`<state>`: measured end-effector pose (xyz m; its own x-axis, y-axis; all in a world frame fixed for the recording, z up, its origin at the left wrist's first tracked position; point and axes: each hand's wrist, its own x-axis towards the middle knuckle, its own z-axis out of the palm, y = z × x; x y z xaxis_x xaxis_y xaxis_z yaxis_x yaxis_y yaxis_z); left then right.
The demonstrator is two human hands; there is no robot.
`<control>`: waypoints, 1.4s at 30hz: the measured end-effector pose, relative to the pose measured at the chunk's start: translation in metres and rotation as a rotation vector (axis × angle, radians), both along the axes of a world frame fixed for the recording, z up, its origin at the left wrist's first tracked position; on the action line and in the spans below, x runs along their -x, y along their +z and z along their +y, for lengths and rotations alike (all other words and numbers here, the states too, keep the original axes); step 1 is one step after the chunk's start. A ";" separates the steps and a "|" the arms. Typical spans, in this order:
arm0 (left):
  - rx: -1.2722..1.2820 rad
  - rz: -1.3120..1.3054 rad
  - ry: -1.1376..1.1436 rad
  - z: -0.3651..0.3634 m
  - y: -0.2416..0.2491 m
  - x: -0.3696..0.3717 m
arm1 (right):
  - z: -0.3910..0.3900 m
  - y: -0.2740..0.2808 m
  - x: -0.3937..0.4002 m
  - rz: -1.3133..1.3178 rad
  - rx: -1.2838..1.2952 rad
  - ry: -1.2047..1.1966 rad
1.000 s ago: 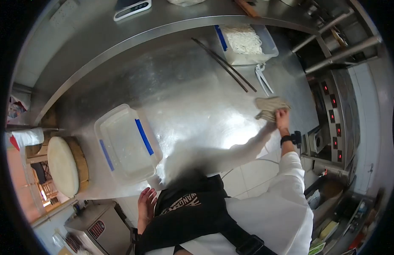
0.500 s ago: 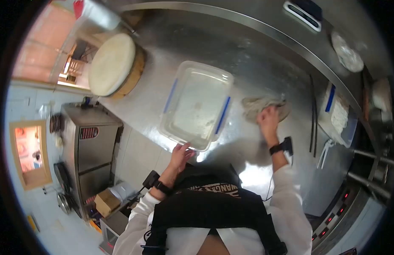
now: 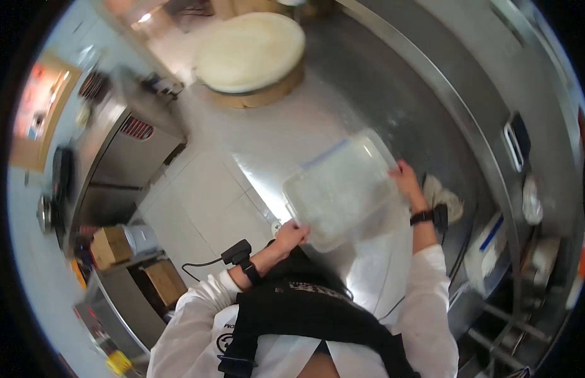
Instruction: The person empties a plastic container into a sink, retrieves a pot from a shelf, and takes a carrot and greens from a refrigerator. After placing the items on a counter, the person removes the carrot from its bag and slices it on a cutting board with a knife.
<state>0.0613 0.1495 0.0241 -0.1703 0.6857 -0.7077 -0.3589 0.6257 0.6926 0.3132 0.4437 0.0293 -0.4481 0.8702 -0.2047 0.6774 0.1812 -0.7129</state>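
A clear plastic storage box [image 3: 343, 195] with a blue clip along one side is between my hands, over the steel worktop. My left hand [image 3: 291, 237] grips its near left corner, fingers closed on the rim. At the right end of the box, my right hand [image 3: 407, 183] is closed on the edge. Motion blurs the box slightly, and whether it touches the worktop I cannot tell. A crumpled greyish cloth [image 3: 449, 200] lies on the worktop beside my right wrist, partly hidden by the wrist and its black band.
A thick round board [image 3: 251, 53] stands at the worktop's far left. On the right are a phone-like device [image 3: 516, 142], a plastic bag [image 3: 532, 200] and a tub with white contents [image 3: 488, 252]. A steel cabinet [image 3: 132, 151] stands left, across the tiled floor [image 3: 204, 195].
My right hand has let go of the cloth and taken hold of the box. The box has shifted and turned with both hands. My view has swung left.
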 end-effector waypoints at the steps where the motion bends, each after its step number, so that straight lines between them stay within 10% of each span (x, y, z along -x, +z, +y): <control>1: 0.019 0.045 -0.012 -0.006 -0.011 -0.001 | 0.000 -0.017 -0.008 0.028 0.000 0.093; 17: 0.119 0.603 0.465 -0.188 -0.010 0.018 | -0.114 -0.001 0.141 0.229 0.129 0.310; 29: 0.278 0.635 1.052 -0.517 0.074 0.009 | -0.440 0.045 0.330 0.172 0.362 0.860; 33: 0.197 0.639 1.284 -0.637 0.089 0.002 | -0.571 0.042 0.386 -0.099 0.015 1.070; 42: 0.288 0.693 1.939 -0.835 0.083 -0.015 | -0.879 0.068 0.507 0.095 0.413 1.463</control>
<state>0.0767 -0.6860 0.1069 -0.5981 -0.7599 -0.2545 -0.3197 -0.0649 0.9453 -0.1933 -0.4351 0.0972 -0.8637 -0.4452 -0.2365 0.0351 0.4148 -0.9092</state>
